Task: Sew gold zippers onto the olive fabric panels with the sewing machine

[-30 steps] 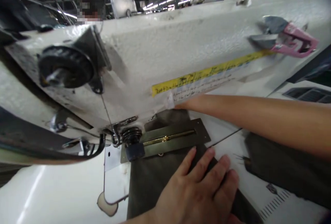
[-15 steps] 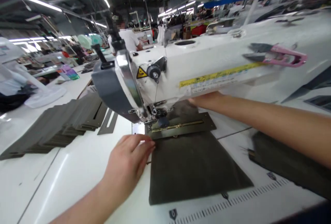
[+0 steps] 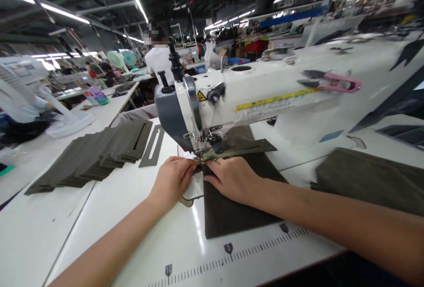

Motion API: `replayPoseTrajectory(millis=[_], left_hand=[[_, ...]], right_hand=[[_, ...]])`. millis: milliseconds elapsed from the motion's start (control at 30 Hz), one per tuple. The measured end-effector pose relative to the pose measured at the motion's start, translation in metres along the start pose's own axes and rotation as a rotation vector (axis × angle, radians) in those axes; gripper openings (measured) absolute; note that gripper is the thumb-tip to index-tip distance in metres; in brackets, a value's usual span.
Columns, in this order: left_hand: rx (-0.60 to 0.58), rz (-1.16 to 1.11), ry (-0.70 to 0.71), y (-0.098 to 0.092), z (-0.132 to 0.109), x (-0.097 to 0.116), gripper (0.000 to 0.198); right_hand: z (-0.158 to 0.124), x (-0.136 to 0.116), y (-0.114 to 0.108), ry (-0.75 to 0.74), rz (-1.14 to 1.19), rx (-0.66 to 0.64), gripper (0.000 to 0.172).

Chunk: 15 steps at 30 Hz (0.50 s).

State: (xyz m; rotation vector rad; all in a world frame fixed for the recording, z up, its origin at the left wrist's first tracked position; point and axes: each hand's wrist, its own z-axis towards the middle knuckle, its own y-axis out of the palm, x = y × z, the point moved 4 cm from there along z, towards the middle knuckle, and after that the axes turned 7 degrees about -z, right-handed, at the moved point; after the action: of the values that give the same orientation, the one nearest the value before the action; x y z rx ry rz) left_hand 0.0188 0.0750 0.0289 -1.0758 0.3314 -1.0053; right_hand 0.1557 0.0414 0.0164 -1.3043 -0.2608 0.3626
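An olive fabric panel (image 3: pixel 235 205) lies on the white sewing table (image 3: pixel 132 251), with a dark metal sewing template (image 3: pixel 241 149) on its far end under the presser foot (image 3: pixel 212 146) of a white industrial sewing machine (image 3: pixel 251 92). The fingertips of my left hand (image 3: pixel 172 181) pinch the template's near end beside the foot. My right hand (image 3: pixel 233 180) presses on the panel, its fingers against the template's edge and close to my left hand. The needle area is partly hidden by the machine and my fingers.
A stack of olive fabric pieces (image 3: pixel 92 154) and a slotted metal plate (image 3: pixel 151 145) lie left of the machine. Folded olive fabric (image 3: pixel 367 181) lies to the right. Pink thread snips (image 3: pixel 331 81) rest on the machine arm. A co-worker (image 3: pixel 159 62) sits beyond it.
My right hand has come from the far side of the template onto the near panel. My left hand has moved to the template's end, and the template has swung round under the foot.
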Motion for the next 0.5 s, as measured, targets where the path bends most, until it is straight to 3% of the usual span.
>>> replayPoseTrajectory(millis=[167, 300, 367, 500], left_hand=[[-0.020, 0.033, 0.090, 0.008, -0.005, 0.006, 0.018], [-0.083, 0.148, 0.090, 0.013, -0.007, 0.013, 0.018], [-0.083, 0.200, 0.085, 0.014, -0.007, 0.015, 0.018], [-0.056, 0.259, 0.085, 0.016, -0.006, 0.017, 0.020]], right_hand=[[-0.003, 0.000, 0.007, -0.084, -0.006, 0.090, 0.019], [-0.011, -0.004, 0.000, -0.215, -0.064, 0.351, 0.020], [-0.011, -0.003, -0.002, -0.203, -0.097, 0.426, 0.020], [-0.005, 0.003, 0.007, -0.148, -0.017, 0.323, 0.030]])
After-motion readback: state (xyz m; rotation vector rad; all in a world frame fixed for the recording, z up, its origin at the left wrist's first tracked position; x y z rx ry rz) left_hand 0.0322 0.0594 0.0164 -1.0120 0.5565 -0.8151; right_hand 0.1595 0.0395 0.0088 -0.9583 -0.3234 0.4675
